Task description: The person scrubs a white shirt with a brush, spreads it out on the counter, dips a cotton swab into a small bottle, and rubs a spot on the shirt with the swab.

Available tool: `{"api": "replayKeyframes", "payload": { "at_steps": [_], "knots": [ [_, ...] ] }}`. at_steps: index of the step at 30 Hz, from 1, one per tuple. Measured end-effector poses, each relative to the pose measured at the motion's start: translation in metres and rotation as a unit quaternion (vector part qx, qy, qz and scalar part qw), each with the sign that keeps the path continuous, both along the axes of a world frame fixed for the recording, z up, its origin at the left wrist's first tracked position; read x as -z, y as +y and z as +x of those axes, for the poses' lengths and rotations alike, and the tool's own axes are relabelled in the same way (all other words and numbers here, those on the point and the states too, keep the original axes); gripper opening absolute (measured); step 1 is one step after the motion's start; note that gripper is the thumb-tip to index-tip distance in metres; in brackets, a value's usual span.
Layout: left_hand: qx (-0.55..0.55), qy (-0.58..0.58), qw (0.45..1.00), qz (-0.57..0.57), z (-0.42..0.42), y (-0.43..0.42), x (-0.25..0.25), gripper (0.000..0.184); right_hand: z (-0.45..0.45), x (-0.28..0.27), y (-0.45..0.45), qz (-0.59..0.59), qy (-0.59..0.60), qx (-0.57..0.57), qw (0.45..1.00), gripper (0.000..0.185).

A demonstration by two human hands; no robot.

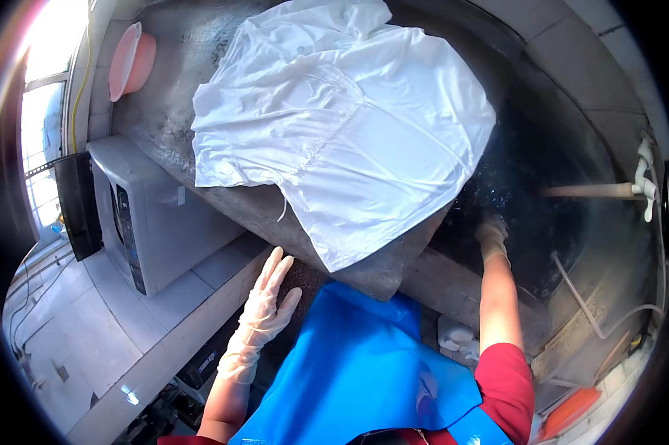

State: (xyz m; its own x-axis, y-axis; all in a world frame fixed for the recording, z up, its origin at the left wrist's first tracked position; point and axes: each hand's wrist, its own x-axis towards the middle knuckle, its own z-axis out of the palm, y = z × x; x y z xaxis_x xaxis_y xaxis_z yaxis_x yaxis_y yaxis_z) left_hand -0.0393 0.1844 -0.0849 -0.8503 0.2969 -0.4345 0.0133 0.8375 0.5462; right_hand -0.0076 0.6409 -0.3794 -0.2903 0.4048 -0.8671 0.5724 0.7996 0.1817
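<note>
A wet white garment point(349, 126) lies spread and creased over the grey slab point(167, 96), its lower corner hanging near the slab's front edge. My left hand point(264, 308), in a pale thin glove, is open with its fingers stretched, just short of the slab's edge and holding nothing. To the right, my right hand point(492, 236), also gloved, reaches down into a basin of dark water point(527, 215). Its fingers are under the surface, so I cannot see whether they grip anything. A blue apron point(364, 363) covers my front.
A pink basin point(132, 63) leans at the back left. Left of the slab, a grey-white appliance point(164, 215) stands on a tiled ledge point(104, 319). A white tap point(644, 182) with a pipe point(590, 190) juts over the water; a thin hose point(579, 297) bends at the right.
</note>
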Motion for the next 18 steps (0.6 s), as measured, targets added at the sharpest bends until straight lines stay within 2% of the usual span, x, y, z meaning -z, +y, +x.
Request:
{"api": "replayKeyframes", "payload": {
  "at_steps": [2,4,6,7,8,9,10,11,12,13,14,15,16,18],
  "knots": [
    [-0.005,-0.005,1.000,0.028,-0.010,-0.001,0.006,0.067,0.016,0.033,0.015,-0.026,0.056,0.048,0.997,0.065],
    [0.015,0.014,0.999,0.040,-0.025,-0.001,0.019,0.068,0.032,0.035,0.020,-0.107,0.181,0.193,0.958,0.074],
    [0.119,0.057,0.991,0.036,-0.052,0.013,0.034,0.068,0.041,-0.002,0.017,-0.198,0.362,0.420,0.808,0.084],
    [0.120,0.054,0.990,0.042,-0.064,0.020,0.041,0.068,0.036,-0.027,0.016,-0.187,0.415,0.486,0.746,0.096],
    [0.269,0.105,0.957,0.014,-0.078,0.027,0.049,0.062,0.016,-0.088,-0.002,-0.161,0.450,0.533,0.698,0.081],
    [0.410,0.155,0.899,-0.013,-0.089,0.032,0.055,0.057,0.022,-0.088,0.003,-0.201,0.432,0.646,0.597,0.072],
    [0.414,0.157,0.897,-0.003,-0.095,0.033,0.063,0.057,0.024,-0.095,0.006,-0.236,0.407,0.741,0.478,0.064],
    [0.441,0.154,0.882,0.057,-0.102,0.032,0.078,0.051,0.028,-0.103,0.005,-0.237,0.413,0.765,0.434,0.048],
    [0.468,0.147,0.864,0.117,-0.108,0.032,0.088,0.045,0.028,-0.116,-0.001,-0.226,0.421,0.766,0.430,0.048],
    [0.487,0.178,0.843,0.142,-0.115,0.034,0.095,0.030,0.025,-0.127,-0.008,-0.229,0.425,0.786,0.386,0.047],
    [0.493,0.178,0.838,0.152,-0.119,0.036,0.104,0.030,0.023,-0.136,-0.015,-0.233,0.429,0.804,0.341,0.047],
    [0.556,0.169,0.801,0.145,-0.122,0.037,0.113,0.025,0.026,-0.144,-0.025,-0.255,0.449,0.800,0.305,0.043],
    [0.614,0.157,0.761,0.137,-0.124,0.039,0.118,0.021,0.027,-0.152,-0.033,-0.246,0.454,0.801,0.302,0.043],
    [0.564,0.206,0.762,0.244,-0.111,0.051,0.124,0.019,0.026,-0.164,-0.048,-0.280,0.464,0.789,0.289,0.042]
  ]
}}
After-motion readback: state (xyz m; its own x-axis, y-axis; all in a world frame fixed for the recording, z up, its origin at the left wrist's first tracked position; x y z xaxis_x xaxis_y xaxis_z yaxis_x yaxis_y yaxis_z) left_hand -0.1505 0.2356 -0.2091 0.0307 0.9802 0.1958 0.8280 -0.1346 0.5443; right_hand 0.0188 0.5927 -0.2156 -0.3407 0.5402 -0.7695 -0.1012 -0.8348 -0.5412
